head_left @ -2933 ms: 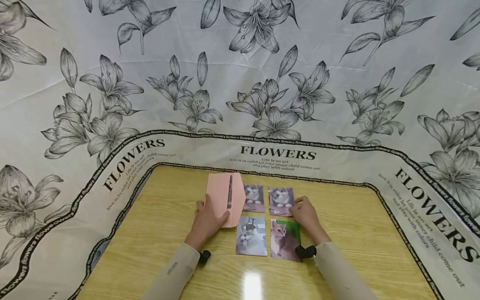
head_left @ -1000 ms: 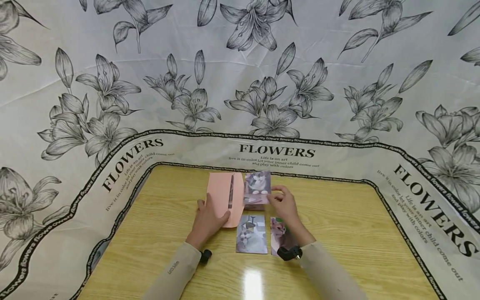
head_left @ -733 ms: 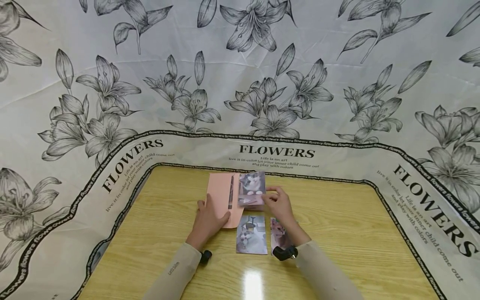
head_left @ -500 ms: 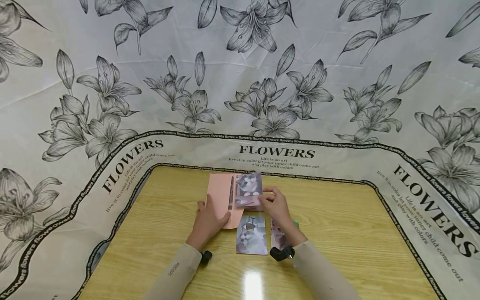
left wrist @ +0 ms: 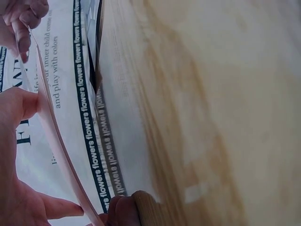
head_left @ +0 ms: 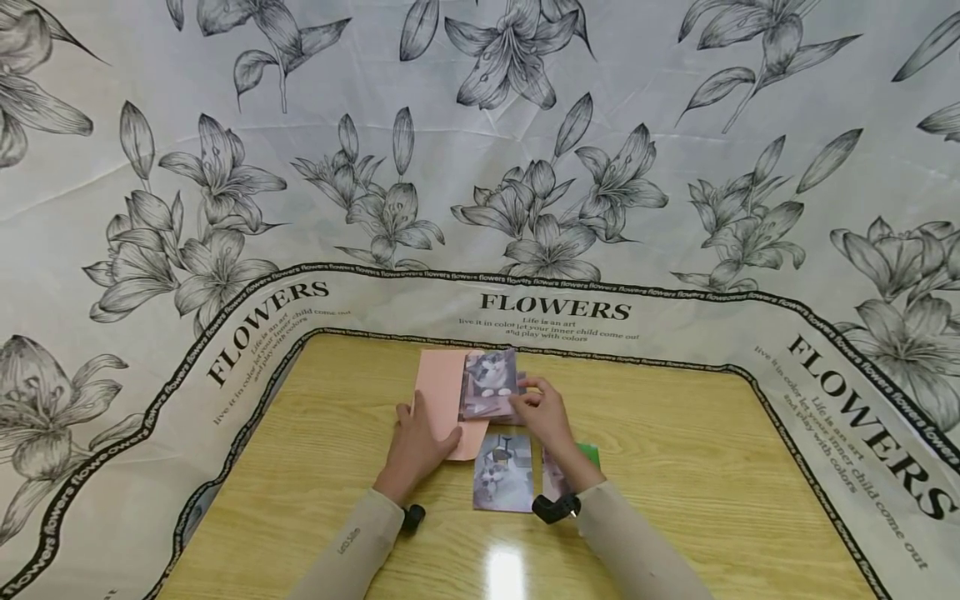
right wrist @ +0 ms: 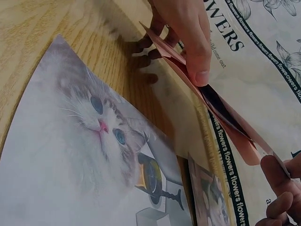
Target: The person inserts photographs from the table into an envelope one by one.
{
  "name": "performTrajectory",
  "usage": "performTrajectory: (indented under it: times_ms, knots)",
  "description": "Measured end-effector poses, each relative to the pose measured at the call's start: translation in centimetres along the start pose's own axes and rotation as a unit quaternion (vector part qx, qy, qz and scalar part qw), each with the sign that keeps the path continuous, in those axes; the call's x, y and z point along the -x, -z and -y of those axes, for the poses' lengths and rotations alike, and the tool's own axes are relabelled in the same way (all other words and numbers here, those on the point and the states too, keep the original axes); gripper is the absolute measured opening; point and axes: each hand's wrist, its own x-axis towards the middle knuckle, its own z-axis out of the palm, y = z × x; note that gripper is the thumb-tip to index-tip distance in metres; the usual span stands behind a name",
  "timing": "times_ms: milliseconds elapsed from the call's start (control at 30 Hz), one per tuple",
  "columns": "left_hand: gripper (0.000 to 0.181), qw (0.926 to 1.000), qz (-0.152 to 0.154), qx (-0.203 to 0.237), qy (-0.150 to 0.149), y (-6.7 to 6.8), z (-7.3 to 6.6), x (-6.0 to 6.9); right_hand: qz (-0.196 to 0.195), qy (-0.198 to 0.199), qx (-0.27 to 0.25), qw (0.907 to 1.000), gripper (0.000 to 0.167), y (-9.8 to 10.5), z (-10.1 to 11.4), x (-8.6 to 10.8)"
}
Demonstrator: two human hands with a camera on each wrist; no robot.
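In the head view, the left hand [head_left: 422, 437] grips a pink envelope [head_left: 438, 383] by its near part, the thumb spread across the face from the fingers at the outer edge. The right hand [head_left: 547, 414] pinches a cat card [head_left: 490, 383] between thumb and fingertips at its right edge; the card reaches left from those fingers, over the flap side. Another card [head_left: 510, 420] peeks out beneath it. Nearer the person than the right fingers are a grey-white card [head_left: 502, 471] and a green-backed card [head_left: 588, 454], the latter partly under the forearm. The step seems to be feeding the card into the envelope; the next move would call for lining its leading edge up with the slot.

In the left wrist view, the left thumb and fingers hold the envelope, seen edge-on.

In the right wrist view, the left thumb lies at the gaping slot, while the right fingers close narrowly on a thin edge.
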Motion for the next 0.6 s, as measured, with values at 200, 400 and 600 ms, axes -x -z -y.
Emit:
performTrajectory:
  times_ms: [200,400,600]
  knots:
    - [0.113,1.0000,-0.001,0.001,-0.001,0.01,-0.02,-0.02,0.001,0.000,-0.003,1.0000,0.033,-0.46,0.03,-0.12]
    - [0.113,1.0000,0.001,0.003,0.003,-0.05,-0.05,0.04,-0.010,0.001,0.005,0.9999,0.031,-0.74,-0.05,-0.02]
    - [0.113,1.0000,-0.001,0.001,0.003,-0.15,0.02,-0.02,-0.012,0.004,0.018,0.9998,0.031,-0.94,0.02,0.04]
